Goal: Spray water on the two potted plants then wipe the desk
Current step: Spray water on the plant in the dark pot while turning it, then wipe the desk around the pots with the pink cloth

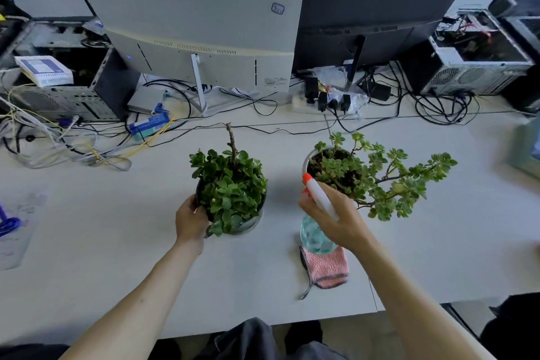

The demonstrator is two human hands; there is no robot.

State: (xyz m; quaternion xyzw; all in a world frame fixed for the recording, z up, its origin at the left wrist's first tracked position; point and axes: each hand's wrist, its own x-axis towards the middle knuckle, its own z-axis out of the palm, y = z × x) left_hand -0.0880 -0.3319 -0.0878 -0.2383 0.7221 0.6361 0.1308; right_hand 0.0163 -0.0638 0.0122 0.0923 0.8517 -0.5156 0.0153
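Dark trousers point(257, 339) fill the bottom edge, with two bare forearms reaching out over the pale, smooth worktop point(102, 242). Just past the worktop's near edge lies a folded pink waffle-textured cloth with dark stitched trim point(328, 267), a loop trailing from its corner. Above it, the right hand point(336, 221) is wrapped tightly around the neck of a clear bluish plastic spray bottle with a white head and orange nozzle point(317, 231), its bulb hanging over the cloth and its nozzle tilted up to the left. The left hand point(191, 221) cups the side of a dark round pot holding a bushy, glossy-leaved green plant with a bare woody stem point(230, 190). To its right stands a pale round pot with a sprawling variegated succulent point(377, 175), its branches leaning rightward. Beyond lie tangled cables point(73, 146), a white monitor back point(198, 23) and a black one point(371, 3).
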